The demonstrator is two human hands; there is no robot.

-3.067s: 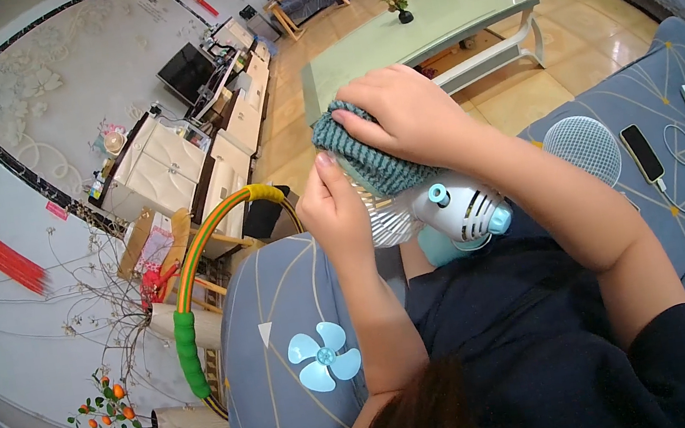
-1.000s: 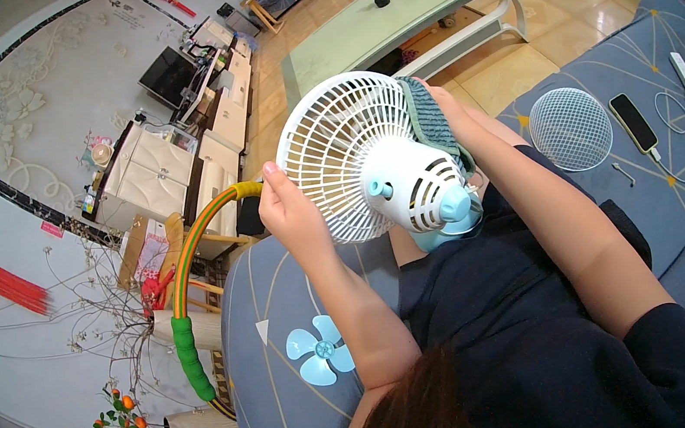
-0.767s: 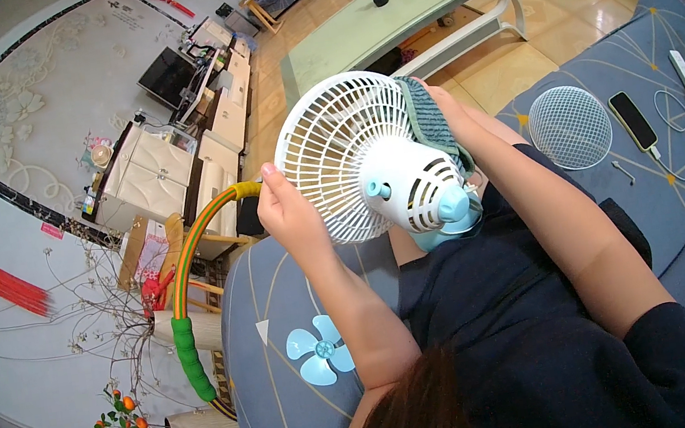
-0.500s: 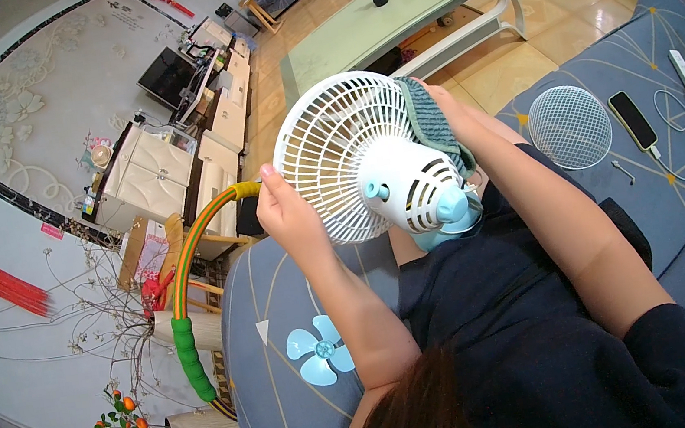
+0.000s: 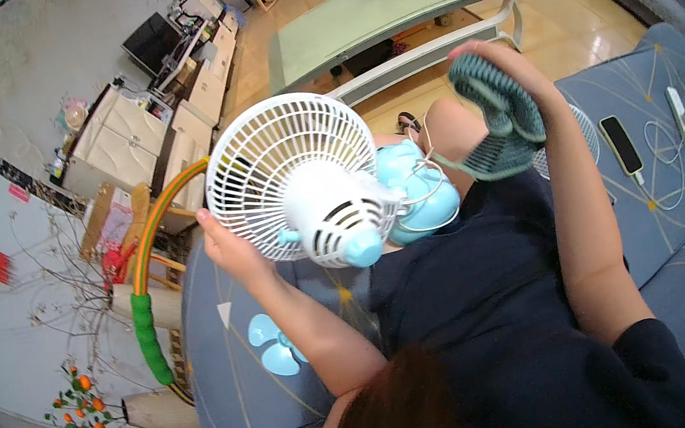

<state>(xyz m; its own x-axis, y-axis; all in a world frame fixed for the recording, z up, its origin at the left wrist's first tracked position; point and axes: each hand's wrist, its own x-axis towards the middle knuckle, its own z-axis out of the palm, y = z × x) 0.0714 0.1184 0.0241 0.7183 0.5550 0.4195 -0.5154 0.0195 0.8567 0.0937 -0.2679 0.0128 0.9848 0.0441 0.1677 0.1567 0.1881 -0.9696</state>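
Note:
A small desk fan (image 5: 312, 183) with a white wire grille, a white motor housing and a light blue base rests on my lap. My left hand (image 5: 225, 248) grips the grille's left rim. My right hand (image 5: 498, 74) is raised to the right of the fan and holds a teal knitted cloth (image 5: 500, 122), clear of the grille. A white cord loops by the blue base. A loose light blue fan blade (image 5: 275, 346) lies on the grey sofa seat (image 5: 226, 379) below my left forearm.
A second white grille half (image 5: 584, 127) lies on the sofa to my right, mostly hidden by my arm, beside a black phone (image 5: 620, 144) with a white cable. A glass-topped coffee table (image 5: 384, 11) stands ahead. A hoop (image 5: 145, 303) leans at the sofa's left.
My right hand with the cloth has lifted off the fan's right side and moved up and to the right. The fan has tilted, its motor housing now facing me.

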